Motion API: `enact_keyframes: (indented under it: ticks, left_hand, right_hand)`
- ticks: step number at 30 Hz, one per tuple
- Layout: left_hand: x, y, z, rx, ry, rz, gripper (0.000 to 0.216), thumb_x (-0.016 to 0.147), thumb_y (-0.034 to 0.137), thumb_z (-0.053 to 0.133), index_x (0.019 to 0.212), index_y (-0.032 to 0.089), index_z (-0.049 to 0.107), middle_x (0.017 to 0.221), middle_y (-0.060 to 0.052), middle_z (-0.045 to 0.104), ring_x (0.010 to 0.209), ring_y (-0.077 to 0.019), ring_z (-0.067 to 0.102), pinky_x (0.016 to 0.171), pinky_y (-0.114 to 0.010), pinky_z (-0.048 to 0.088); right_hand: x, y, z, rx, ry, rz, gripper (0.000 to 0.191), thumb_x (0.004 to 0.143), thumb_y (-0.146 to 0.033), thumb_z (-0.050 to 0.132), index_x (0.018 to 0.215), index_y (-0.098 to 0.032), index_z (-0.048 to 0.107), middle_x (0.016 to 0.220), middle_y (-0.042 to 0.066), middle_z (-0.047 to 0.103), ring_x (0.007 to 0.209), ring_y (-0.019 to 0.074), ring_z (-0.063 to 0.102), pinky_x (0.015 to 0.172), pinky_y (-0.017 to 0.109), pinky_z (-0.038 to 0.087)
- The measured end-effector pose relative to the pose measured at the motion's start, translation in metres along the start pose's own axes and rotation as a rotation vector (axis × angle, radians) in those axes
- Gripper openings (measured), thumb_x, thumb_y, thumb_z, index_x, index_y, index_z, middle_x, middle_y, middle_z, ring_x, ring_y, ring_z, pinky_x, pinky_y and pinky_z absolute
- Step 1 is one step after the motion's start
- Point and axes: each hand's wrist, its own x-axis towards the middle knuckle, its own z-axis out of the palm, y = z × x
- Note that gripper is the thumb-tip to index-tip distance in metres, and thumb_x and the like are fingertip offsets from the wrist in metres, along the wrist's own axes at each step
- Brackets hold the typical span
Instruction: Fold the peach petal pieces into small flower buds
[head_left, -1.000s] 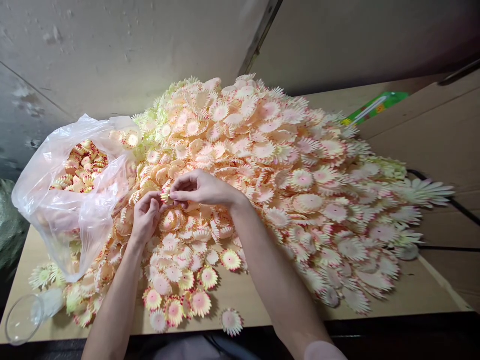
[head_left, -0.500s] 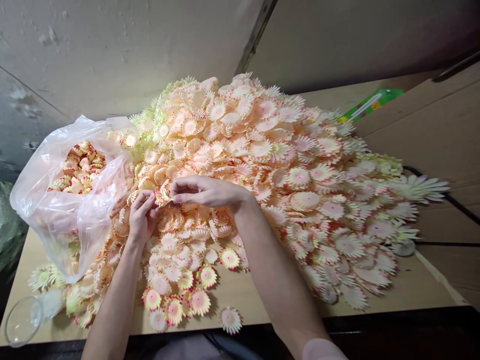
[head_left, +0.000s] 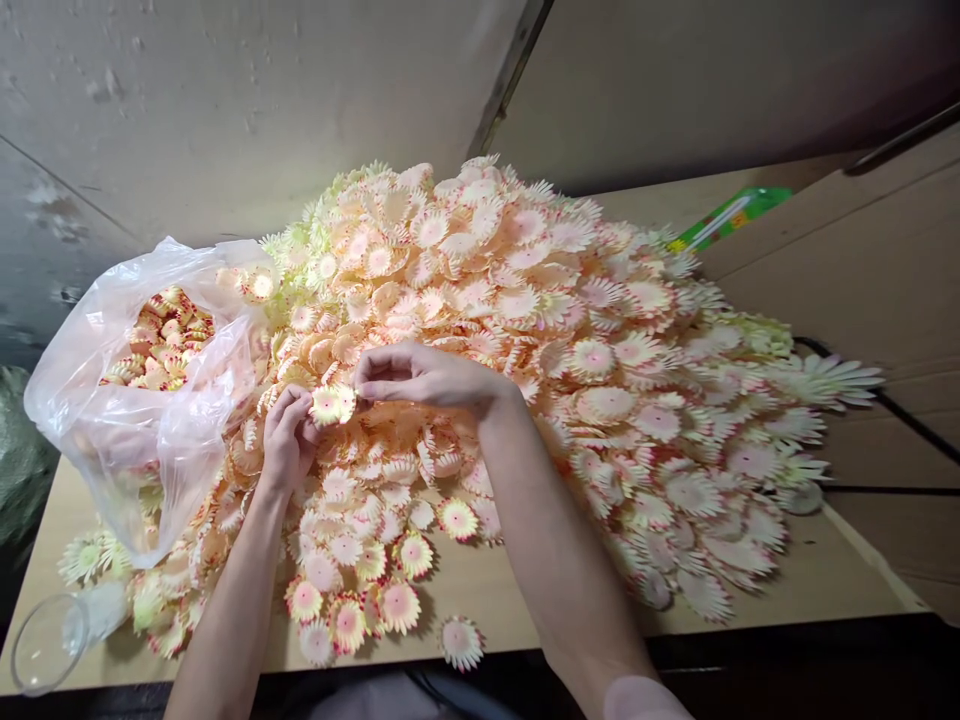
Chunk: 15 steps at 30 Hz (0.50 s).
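Between my two hands are small pale-yellow flower pieces [head_left: 334,404] with pink centres, side by side with their faces up. My left hand [head_left: 289,432] pinches them from the left. On the other side, my right hand [head_left: 409,378] has its thumb and index finger closed at their right edge. Beneath and behind both hands spreads a large heap of cream and pink petal discs [head_left: 480,290]. To the left, a clear plastic bag [head_left: 90,350] stands open, holding several curled, red-edged flower pieces [head_left: 169,335].
A clear round cup [head_left: 49,645] lies at the table's front left corner. A cardboard box [head_left: 847,260] stands at the right, with a green packet [head_left: 739,218] beside it. Loose flower discs [head_left: 399,606] lie near the front edge. A wall [head_left: 262,110] is behind.
The flower pieces between my hands have turned to show their faces and sit more apart. My right hand has moved slightly right and up.
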Motion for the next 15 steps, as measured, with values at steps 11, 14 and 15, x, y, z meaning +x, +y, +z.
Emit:
enact_keyframes:
  ticks: [11,14,15]
  left_hand:
    - [0.001,-0.006,-0.007,0.405,-0.111,0.299,0.018,0.077,0.021,0.056,0.076,0.018,0.073,0.104,-0.008,0.071,0.109,-0.0235,0.062,0.092,-0.031,0.051]
    - [0.002,-0.006,-0.010,0.490,-0.135,0.378,0.022,0.080,0.022,0.055,0.086,0.018,0.076,0.103,-0.007,0.071,0.107,-0.0248,0.062,0.099,-0.035,0.047]
    - [0.002,-0.007,-0.010,0.490,-0.140,0.390,0.022,0.081,0.024,0.056,0.088,0.019,0.076,0.103,-0.007,0.070,0.106,-0.0246,0.062,0.098,-0.035,0.047]
  right_hand:
    - [0.016,0.000,0.014,-0.255,0.236,0.024,0.017,0.089,-0.030,0.060,0.086,-0.015,0.065,0.083,0.005,0.068,0.076,0.0149,0.062,0.074,0.031,0.049]
    - [0.018,-0.001,0.020,-0.317,0.253,0.005,0.025,0.086,-0.039,0.066,0.091,-0.015,0.066,0.088,0.006,0.069,0.077,0.0153,0.062,0.073,0.030,0.049]
    - [0.019,-0.001,0.021,-0.328,0.271,0.002,0.030,0.080,-0.041,0.073,0.092,-0.014,0.066,0.088,0.006,0.069,0.078,0.0155,0.062,0.072,0.030,0.050]
